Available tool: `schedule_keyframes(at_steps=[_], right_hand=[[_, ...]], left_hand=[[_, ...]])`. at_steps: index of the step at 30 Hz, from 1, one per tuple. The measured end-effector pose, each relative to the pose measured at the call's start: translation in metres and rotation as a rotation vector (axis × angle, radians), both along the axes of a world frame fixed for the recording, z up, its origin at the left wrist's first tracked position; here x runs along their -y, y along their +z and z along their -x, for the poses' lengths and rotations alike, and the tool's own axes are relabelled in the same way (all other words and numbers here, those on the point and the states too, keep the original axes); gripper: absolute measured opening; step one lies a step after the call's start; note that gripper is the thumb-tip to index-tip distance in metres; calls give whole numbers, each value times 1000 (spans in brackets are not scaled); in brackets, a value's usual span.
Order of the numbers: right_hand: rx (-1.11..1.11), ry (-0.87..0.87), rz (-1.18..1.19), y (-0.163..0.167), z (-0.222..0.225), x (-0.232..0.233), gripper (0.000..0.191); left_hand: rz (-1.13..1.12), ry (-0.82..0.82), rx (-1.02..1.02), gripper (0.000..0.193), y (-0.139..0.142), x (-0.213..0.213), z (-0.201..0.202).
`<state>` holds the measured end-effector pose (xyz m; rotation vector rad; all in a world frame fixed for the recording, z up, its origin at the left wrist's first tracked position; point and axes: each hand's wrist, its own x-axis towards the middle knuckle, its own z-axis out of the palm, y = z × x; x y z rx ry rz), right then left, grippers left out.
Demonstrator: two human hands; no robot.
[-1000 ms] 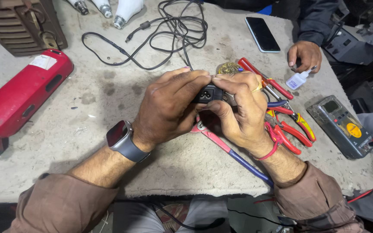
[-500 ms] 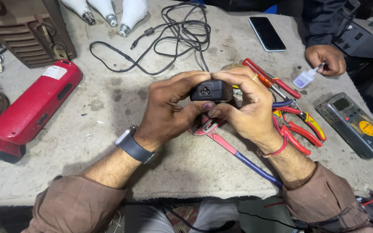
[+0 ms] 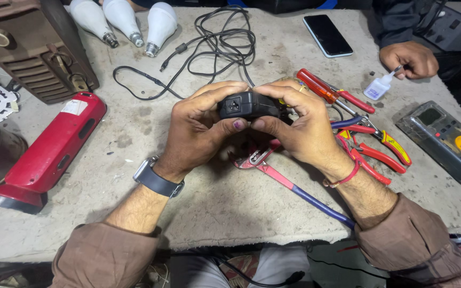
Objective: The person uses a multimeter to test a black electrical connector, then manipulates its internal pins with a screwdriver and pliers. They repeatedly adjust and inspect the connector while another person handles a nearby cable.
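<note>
Fingers (image 3: 225, 125) of the left hand (image 3: 198, 130) and right hand (image 3: 300, 128) are closed around a small black plastic power box (image 3: 247, 105); holding it steady above the grey table (image 3: 134, 133) should help.

Black rectangular plastic power adapter (image 3: 247, 105) held above grey concrete worktop (image 3: 214, 202), socket face toward camera. Left hand (image 3: 198, 130) gripping adapter's left end, thumb beneath, fingers over top. Right hand (image 3: 300, 125) gripping right end likewise. Thumb tips nearly touching under adapter. Dark-strapped smartwatch (image 3: 156, 178) on left wrist; red thread band (image 3: 342, 178) on right wrist. Tangled black cable (image 3: 209, 40) lying behind hands. Red-handled pliers (image 3: 374, 152) and long red-and-blue-handled cutter (image 3: 294, 186) lying under and beside right hand. Red elongated plastic housing (image 3: 49, 152) far left. Another person's hand (image 3: 409, 58) at top right, holding small white dropper bottle (image 3: 379, 88).
</note>
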<state>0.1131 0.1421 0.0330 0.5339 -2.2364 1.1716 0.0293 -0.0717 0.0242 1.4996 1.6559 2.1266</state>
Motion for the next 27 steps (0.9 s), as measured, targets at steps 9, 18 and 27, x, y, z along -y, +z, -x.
schedule_keyframes(at_steps=[9, 18, 27], right_hand=[[-63, -53, -167, 5, -1, 4, 47], [-75, -137, 215, -3, 1, -27, 44], [-377, -246, 461, -19, 24, -82, 54]], left_hand=[[106, 282, -393, 45, -2, 2, -2], [160, 411, -412, 75, -5, 7, 4], [134, 706, -212, 50, -7, 38, 33]])
